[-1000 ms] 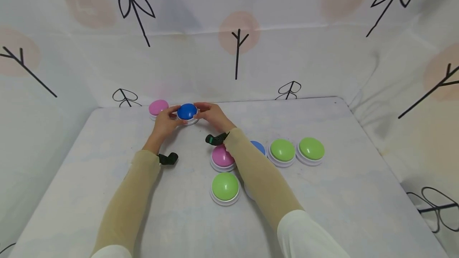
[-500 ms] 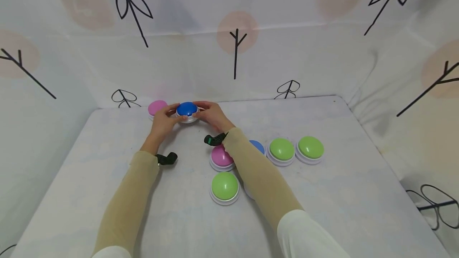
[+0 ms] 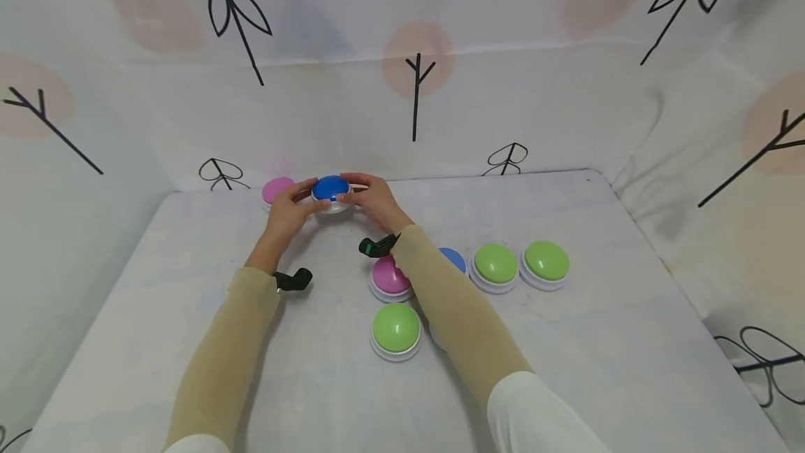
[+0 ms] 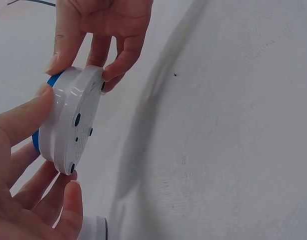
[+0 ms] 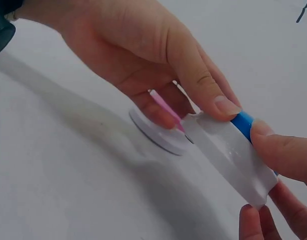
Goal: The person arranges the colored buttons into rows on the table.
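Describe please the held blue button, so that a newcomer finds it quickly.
Find the far side of the white table, left of centre in the head view. There the left hand and right hand hold a round blue button with a white base. Unlike the nearby pink button and the other blue button, it is off the table.

Head view bright; wrist views dimmer, soft shadows across tabletop (image 4: 228,125).

Shows three glossy green-domed round white-based buttons (image 3: 395,328) (image 3: 496,263) (image 3: 546,261), two pink-domed round white-based buttons (image 3: 277,189) (image 3: 390,275), two blue-domed round white-based buttons (image 3: 327,187) (image 3: 454,257) and one white-based button of hidden colour (image 3: 437,340); also counts two bare hands (image 3: 284,219) (image 3: 377,203), two tan sleeves (image 3: 220,362) (image 3: 462,306).
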`<state>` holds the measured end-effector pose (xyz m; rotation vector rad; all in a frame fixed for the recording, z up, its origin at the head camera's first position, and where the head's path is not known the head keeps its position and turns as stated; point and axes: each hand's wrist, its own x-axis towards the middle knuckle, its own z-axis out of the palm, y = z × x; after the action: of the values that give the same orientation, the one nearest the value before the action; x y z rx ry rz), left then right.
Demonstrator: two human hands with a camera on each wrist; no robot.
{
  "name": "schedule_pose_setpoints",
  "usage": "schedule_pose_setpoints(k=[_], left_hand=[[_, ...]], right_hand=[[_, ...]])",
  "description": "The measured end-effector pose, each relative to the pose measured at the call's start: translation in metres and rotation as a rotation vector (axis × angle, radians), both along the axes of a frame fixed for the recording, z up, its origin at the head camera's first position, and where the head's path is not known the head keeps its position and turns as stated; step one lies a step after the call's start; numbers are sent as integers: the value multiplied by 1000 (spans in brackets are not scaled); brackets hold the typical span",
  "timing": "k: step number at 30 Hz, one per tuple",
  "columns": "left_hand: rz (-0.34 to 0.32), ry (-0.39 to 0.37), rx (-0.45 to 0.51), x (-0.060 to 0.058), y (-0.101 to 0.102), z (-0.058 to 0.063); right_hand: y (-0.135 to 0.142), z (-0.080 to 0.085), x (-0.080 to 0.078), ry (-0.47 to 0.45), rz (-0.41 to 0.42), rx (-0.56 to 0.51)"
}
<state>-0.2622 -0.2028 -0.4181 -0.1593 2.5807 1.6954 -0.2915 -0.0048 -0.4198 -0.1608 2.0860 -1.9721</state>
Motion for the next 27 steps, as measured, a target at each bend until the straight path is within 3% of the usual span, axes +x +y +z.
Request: schedule_pose_setpoints(k=[17, 27], left_hand=[[-8, 50, 8, 7, 1, 12], [-48, 103, 20, 12, 8, 21]], right_hand=[[3, 16, 3, 73, 24, 106], [17, 33, 9, 98, 34, 148]])
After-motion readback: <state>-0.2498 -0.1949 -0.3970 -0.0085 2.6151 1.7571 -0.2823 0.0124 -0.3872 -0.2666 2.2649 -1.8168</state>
